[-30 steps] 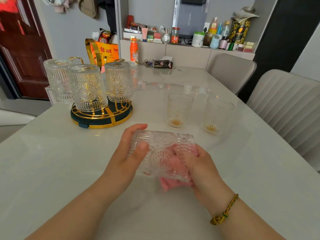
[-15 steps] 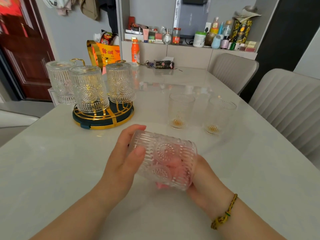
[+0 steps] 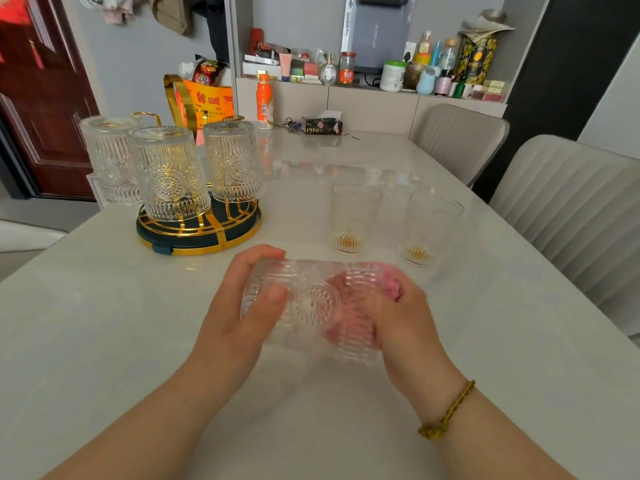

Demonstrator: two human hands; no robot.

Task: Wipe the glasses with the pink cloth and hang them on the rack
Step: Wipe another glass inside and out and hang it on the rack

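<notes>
Rotated since the earlier frame, the pink cloth (image 3: 388, 282) now bulges at the upper rim of the glass (image 3: 311, 299), which is held sideways above the table (image 3: 104, 323). Left hand (image 3: 242, 306) curls round its base, thumb nearest. Right hand (image 3: 401, 317) grips the cloth inside its mouth. Rack (image 3: 197, 233), far left, carries three inverted glasses (image 3: 169, 174).

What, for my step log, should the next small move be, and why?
Probably twist the glass against the cloth: the left hand grips it on its side, the right hand presses the cloth into its mouth, so wiping looks unfinished.
</notes>
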